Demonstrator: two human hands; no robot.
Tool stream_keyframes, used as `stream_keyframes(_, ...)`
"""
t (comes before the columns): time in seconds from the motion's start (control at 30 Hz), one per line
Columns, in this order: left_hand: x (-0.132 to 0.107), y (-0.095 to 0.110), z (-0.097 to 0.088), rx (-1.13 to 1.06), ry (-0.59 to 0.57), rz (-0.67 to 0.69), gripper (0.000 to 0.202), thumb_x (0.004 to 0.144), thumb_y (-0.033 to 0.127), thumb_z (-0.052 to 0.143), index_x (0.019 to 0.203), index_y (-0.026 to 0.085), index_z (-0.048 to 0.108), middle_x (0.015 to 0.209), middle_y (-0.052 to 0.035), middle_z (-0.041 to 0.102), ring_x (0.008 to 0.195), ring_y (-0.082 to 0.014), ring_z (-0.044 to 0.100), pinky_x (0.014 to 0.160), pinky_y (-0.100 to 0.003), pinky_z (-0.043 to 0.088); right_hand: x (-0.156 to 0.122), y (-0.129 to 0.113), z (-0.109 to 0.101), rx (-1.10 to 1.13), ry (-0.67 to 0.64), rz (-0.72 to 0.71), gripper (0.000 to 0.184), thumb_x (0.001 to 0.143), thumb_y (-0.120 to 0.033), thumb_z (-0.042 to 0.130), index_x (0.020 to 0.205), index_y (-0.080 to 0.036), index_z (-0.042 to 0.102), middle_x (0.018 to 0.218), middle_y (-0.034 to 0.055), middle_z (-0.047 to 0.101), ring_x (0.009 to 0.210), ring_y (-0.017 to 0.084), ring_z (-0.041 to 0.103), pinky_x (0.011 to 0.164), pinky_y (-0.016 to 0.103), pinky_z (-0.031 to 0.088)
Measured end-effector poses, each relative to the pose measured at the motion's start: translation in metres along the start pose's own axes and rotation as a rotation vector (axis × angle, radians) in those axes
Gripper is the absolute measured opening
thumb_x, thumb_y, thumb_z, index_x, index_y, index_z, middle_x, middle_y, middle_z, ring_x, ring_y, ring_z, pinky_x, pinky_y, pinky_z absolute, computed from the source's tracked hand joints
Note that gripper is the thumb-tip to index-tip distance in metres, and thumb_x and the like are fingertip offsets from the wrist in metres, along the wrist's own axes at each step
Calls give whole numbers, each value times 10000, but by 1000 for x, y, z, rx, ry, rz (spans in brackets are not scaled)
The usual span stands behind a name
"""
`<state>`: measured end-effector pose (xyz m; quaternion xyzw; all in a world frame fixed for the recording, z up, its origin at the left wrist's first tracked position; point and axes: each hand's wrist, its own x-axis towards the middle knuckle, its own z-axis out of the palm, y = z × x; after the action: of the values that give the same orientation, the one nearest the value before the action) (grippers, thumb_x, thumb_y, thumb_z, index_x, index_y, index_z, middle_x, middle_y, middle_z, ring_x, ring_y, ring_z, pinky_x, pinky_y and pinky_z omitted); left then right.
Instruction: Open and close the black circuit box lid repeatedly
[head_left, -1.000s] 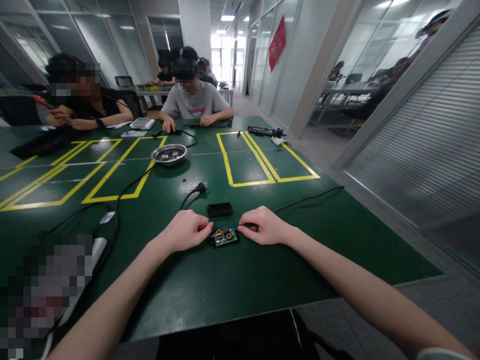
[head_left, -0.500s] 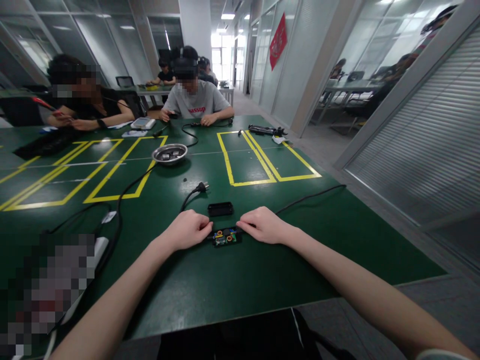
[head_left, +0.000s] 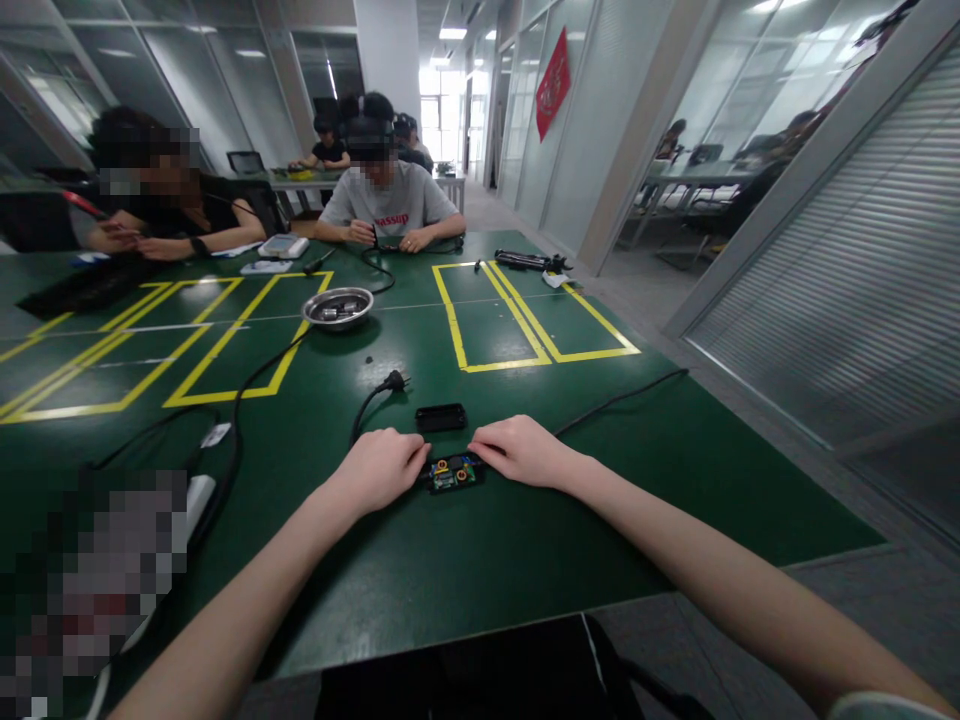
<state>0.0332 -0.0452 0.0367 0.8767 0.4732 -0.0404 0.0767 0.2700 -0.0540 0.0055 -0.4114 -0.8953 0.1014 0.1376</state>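
Note:
A bare circuit board [head_left: 455,474] with copper coils lies in a shallow black case half on the table, between my hands. At its left end my left hand [head_left: 384,467] is closed in a pinch on the black power cord [head_left: 361,412], whose plug [head_left: 395,381] lies beyond the hand. My right hand [head_left: 519,450] is closed at the board's right end, pinching the thin black cable [head_left: 622,402] that trails off to the right. Fingertips partly hide both gripped spots. Just beyond the board sits the other black case half [head_left: 441,417], hollow side up.
A metal bowl [head_left: 337,309] with small metal parts stands farther back left. Yellow tape [head_left: 506,367] marks rectangles on the green table [head_left: 570,560]. A black tripod [head_left: 531,262] lies at the back right. A white power strip [head_left: 196,500] is at left. Two people sit across the table.
The plug has shifted left and turned slightly. My left hand has moved a little to the right and lower, and the board has tilted slightly; both hands keep their pinch.

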Motion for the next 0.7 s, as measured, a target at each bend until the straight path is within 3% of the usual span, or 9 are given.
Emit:
stream_keyframes(0.37, 5, -7, 6, 10, 100, 0, 433, 1031, 359, 400, 785, 180, 708, 758, -119, 733, 719, -268, 709, 665, -320, 445, 0, -8, -1, -115, 4, 54, 304, 1029, -271, 513, 769, -177, 641, 733, 51, 707, 645, 163, 629, 594, 277, 293)
stream_keyframes(0.57, 6, -7, 4, -12, 115, -37, 434, 1019, 356, 395, 786, 187, 720, 725, -99, 725, 687, -236, 691, 633, -297, 428, 3, -12, 2, -179, 12, 283, 316, 1039, -296, 486, 777, -185, 623, 720, 61, 711, 635, 178, 650, 581, 281, 261)
stream_keyframes(0.7, 6, -7, 5, 9, 102, -54, 425, 1021, 353, 390, 829, 191, 733, 773, -102, 747, 709, -233, 702, 641, -293, 433, 4, -13, -1, -152, 10, 362, 195, 1029, -288, 501, 908, -200, 627, 719, 34, 702, 630, 175, 645, 577, 262, 271)
